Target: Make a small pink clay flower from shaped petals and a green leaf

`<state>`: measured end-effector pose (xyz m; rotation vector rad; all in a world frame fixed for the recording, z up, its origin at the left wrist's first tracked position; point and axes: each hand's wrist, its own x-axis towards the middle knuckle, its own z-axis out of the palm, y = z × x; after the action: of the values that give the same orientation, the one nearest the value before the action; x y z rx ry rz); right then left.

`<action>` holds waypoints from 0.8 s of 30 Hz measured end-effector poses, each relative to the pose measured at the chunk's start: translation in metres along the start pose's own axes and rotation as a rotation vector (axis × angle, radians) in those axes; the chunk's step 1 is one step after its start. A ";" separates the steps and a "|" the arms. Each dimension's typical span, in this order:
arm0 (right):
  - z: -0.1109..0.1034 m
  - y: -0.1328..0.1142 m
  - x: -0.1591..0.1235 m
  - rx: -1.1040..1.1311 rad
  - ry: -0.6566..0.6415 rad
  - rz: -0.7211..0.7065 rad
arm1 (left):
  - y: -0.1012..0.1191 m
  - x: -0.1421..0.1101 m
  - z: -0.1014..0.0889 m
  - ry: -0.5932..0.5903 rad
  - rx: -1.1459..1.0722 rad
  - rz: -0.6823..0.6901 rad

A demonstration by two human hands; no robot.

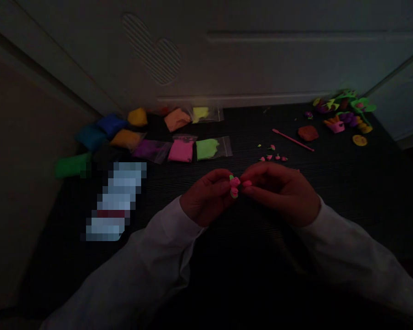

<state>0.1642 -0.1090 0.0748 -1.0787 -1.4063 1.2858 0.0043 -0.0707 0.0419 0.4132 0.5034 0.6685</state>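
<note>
Between the thumb and fingers of my left hand (209, 195) is a small cluster of pink clay flowers (234, 182) with green edges. My right hand (284, 192) is close beside it, its fingertips pinching a small pink clay piece (247, 183). The two pieces almost meet; whether they touch I cannot tell in this dim light. Just beyond my right hand, several tiny pink clay buds (269, 157) with green bits lie on the dark table (241, 256).
Bags of coloured clay, including a pink one (181, 150) and a light green one (208, 149), lie at the back left. Nearer stands a lit, pixelated screen (117, 201). A pink modelling stick (292, 140), a reddish-brown lump (308, 133) and finished clay figures (347, 112) lie back right.
</note>
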 end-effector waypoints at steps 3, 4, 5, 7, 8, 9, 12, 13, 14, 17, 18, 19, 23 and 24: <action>0.001 -0.002 -0.002 -0.058 0.015 -0.032 | 0.000 0.000 0.000 -0.023 0.003 0.006; 0.002 -0.002 -0.002 -0.075 0.013 -0.049 | 0.000 0.000 0.001 -0.031 0.006 0.007; 0.002 -0.002 -0.003 -0.091 0.009 -0.066 | 0.000 0.000 0.001 -0.038 0.012 0.008; 0.002 -0.002 -0.003 -0.120 0.008 -0.091 | -0.001 0.000 0.001 -0.045 0.023 0.012; 0.002 -0.002 -0.002 -0.134 0.015 -0.102 | -0.001 0.000 0.001 -0.049 0.030 0.014; 0.002 -0.002 -0.002 -0.147 0.021 -0.113 | -0.001 0.000 0.001 -0.053 0.036 0.016; 0.002 -0.001 -0.001 -0.160 0.033 -0.128 | -0.001 -0.001 0.001 -0.059 0.050 0.007; 0.003 -0.001 -0.001 -0.153 0.032 -0.122 | -0.001 -0.001 0.001 -0.055 0.052 0.001; 0.003 -0.001 -0.002 -0.142 0.031 -0.113 | -0.001 -0.001 0.001 -0.047 0.051 -0.004; 0.004 0.000 -0.003 -0.109 0.039 -0.090 | -0.001 0.000 0.001 -0.025 0.042 -0.012; 0.005 0.000 -0.003 -0.101 0.043 -0.085 | -0.001 0.000 0.001 -0.024 0.040 -0.012; 0.005 0.001 -0.003 -0.096 0.046 -0.081 | -0.001 0.000 0.001 -0.024 0.038 -0.014; 0.006 0.001 -0.003 -0.113 0.051 -0.073 | -0.001 0.000 0.001 -0.014 0.031 -0.012; 0.006 0.000 -0.003 -0.120 0.053 -0.075 | -0.001 0.000 0.001 -0.012 0.030 -0.011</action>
<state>0.1592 -0.1127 0.0739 -1.1208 -1.4855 1.1235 0.0053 -0.0716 0.0424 0.4422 0.5040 0.6486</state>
